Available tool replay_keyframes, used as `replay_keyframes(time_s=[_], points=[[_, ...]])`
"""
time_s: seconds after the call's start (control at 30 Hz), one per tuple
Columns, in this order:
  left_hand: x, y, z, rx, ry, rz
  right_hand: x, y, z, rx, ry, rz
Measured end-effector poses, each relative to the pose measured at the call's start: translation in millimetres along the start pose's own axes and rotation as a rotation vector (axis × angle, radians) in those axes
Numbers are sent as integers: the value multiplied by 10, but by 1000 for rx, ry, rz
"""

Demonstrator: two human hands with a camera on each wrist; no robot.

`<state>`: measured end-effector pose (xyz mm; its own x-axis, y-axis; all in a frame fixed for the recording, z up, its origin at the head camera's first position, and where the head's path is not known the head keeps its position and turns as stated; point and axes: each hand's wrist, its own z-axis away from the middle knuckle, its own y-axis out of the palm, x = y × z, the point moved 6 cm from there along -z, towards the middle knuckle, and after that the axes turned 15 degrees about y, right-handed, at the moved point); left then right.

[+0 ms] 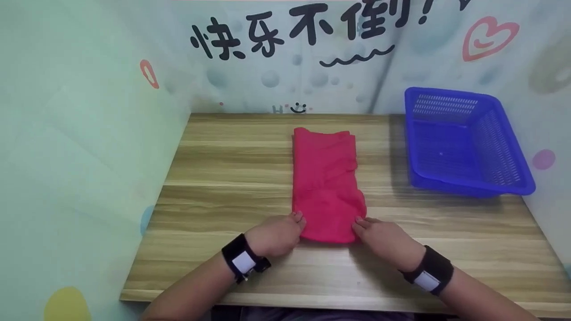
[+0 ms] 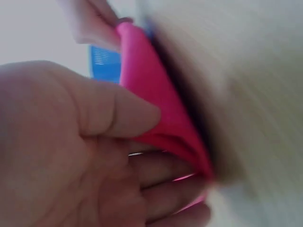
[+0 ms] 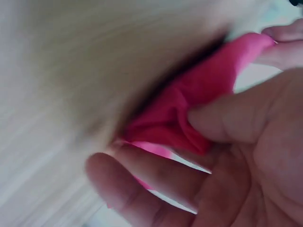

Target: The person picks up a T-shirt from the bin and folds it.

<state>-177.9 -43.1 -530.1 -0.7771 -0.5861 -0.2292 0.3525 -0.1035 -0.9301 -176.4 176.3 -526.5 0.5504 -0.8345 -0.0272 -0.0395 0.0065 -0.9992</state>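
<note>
A red-pink cloth, folded into a long narrow strip, lies lengthwise on the wooden table. My left hand pinches its near left corner between thumb and fingers. At the near right corner my right hand pinches the cloth the same way. In the left wrist view the cloth runs from under the left thumb up to the other hand, its near edge raised over the table. Layers of the cloth show between thumb and fingers in the right wrist view.
A blue plastic basket with slotted sides stands at the back right of the wooden table. A printed wall sheet rises behind the table, and pale walls flank both sides. The table's front edge runs beneath both forearms.
</note>
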Motion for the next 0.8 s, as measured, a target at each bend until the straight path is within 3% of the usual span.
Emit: replay_keyframes(time_s=[0.17, 0.3, 0.47, 0.63, 0.8], points=[[-140, -186, 177, -55, 132, 141, 25, -356, 210, 14, -62, -174], [-187, -398, 301, -110, 211, 254, -12, -659, 254, 16, -78, -292], [-44, -667, 352, -302, 279, 373, -200, -935, 91, -29, -52, -467], [280, -839, 271, -578, 241, 474, -435, -1018, -230, -178, 30, -620], [602, -894, 110, -785, 104, 497, -606, -920, -562, -254, 65, -698]])
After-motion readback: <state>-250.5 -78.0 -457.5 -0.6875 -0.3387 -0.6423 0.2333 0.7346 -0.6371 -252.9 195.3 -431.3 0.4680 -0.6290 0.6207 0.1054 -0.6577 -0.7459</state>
